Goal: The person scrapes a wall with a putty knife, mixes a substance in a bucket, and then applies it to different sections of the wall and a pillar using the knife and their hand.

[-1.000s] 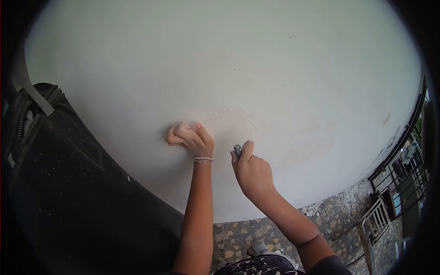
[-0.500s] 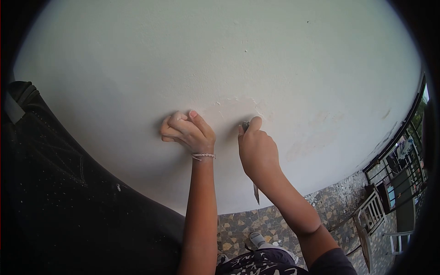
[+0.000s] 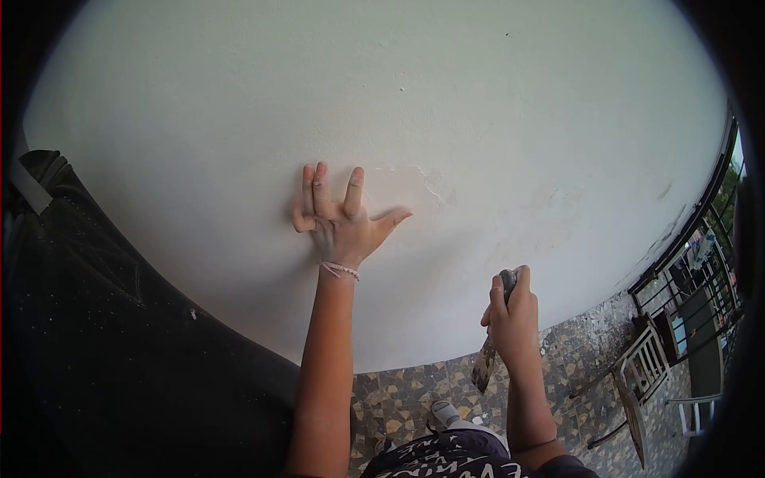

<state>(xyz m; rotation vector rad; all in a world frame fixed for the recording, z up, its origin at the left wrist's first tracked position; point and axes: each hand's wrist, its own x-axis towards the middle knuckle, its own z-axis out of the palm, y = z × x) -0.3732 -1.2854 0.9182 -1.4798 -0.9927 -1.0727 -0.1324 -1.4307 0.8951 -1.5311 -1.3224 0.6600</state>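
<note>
White wall [image 3: 446, 95] fills frame. Left hand [image 3: 339, 219] lies flat, fingers spread, beside peeled patch [image 3: 406, 187] mid-frame. Right hand [image 3: 514, 315], lower right, fisted round scraper [image 3: 488, 354]; likely light, stiff, held by handle.

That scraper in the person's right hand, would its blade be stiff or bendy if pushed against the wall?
Probably slightly springy: the scraper has a thin, flat blade hanging below the right hand. It looks light, since one closed fist holds it by the handle alone. Laid down, it likely would not roll, as the blade is flat. The left hand lies spread on the wall.
</note>
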